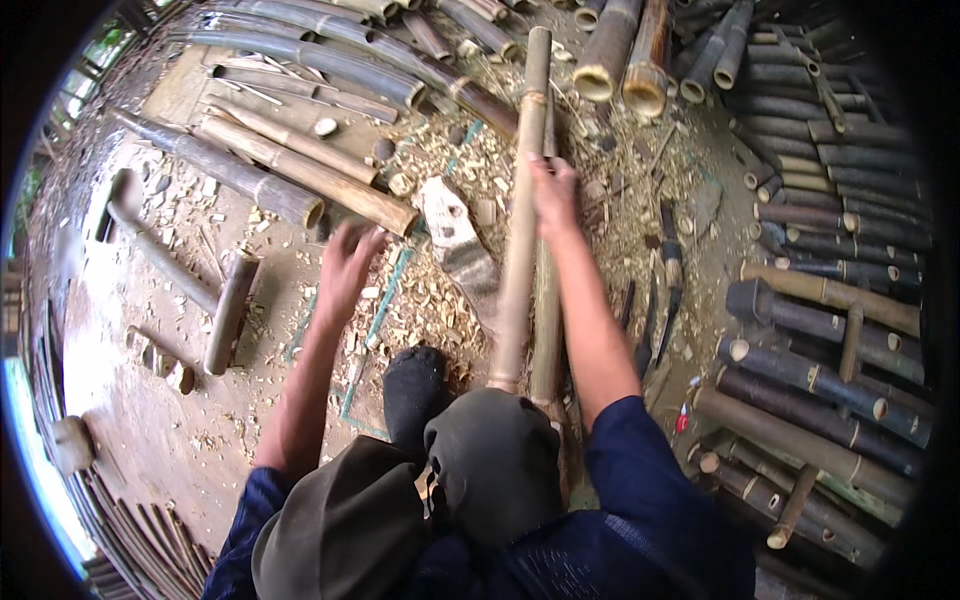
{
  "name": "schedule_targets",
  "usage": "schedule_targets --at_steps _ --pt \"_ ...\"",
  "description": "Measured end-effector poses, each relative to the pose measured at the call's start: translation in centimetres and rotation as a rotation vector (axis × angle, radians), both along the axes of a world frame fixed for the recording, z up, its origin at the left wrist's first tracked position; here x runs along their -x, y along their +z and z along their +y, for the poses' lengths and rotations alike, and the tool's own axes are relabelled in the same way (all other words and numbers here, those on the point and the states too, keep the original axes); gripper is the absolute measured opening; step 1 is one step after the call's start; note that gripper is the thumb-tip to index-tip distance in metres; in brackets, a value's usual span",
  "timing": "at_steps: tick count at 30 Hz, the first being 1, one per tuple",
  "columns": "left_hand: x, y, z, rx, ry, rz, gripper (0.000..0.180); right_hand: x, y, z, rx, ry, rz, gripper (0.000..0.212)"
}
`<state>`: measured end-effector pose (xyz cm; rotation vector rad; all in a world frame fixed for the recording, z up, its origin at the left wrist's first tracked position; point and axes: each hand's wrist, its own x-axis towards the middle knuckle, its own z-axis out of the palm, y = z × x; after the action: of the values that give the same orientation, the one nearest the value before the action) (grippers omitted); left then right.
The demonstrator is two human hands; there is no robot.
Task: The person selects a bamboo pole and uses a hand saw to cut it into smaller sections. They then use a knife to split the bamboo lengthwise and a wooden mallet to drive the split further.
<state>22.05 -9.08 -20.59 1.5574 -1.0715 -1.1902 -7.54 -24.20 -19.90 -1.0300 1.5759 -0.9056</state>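
Observation:
A long tan bamboo pole (pixel 520 230) stands lengthwise before me, its near end by my right knee. My right hand (pixel 556 195) is closed at the pole's upper part, on its right side, the fingers partly hidden. Just right of it and partly behind runs a second bamboo pole (pixel 547 310). My left hand (pixel 348 268) is a little blurred, with fingers apart and nothing visible in it. It is nearest to the cut end of a light split-looking bamboo length (pixel 310 172). A worn pale and grey wooden block (pixel 455 235) lies between my hands.
Wood chips (pixel 400 300) cover the ground around my dark-socked foot (pixel 415 390). At left lie a mallet-like bamboo piece (pixel 230 312) and a notched piece (pixel 160 360). Dark bamboo is stacked at right (pixel 820 390), near a dark-bladed tool (pixel 671 270) and a red lighter-like object (pixel 682 418).

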Motion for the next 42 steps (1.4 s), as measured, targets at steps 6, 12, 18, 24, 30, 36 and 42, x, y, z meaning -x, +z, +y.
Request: schedule_targets --at_steps 6,12,18,24,30,36,42 --pt "-2.7 7.3 -9.5 -0.215 -0.353 0.148 0.047 -6.6 6.2 8.0 0.242 0.280 0.316 0.069" --pt "-4.0 5.1 1.1 -0.141 -0.338 -0.312 0.050 6.0 -3.3 19.6 -0.189 0.274 1.047 0.083" --pt "-4.7 -0.4 10.7 -0.076 -0.192 -0.812 0.035 9.2 -2.8 15.5 -0.377 0.139 0.790 0.073" --pt "-4.5 -2.3 11.0 0.000 -0.133 -0.942 0.039 16.2 1.3 19.1 0.219 0.160 1.167 0.057" --pt "-7.5 -1.4 8.6 -0.181 -0.413 -0.799 0.090 22.0 1.9 45.4 -0.329 0.069 0.912 0.041" --pt "-1.5 10.2 -1.9 0.144 -0.622 -0.732 0.070 22.1 -0.5 60.1 -0.250 0.168 1.095 0.039" --pt "6.3 13.5 -7.4 0.188 -0.972 -0.989 0.064 26.8 -5.9 61.4 -0.427 -0.619 0.695 0.052"
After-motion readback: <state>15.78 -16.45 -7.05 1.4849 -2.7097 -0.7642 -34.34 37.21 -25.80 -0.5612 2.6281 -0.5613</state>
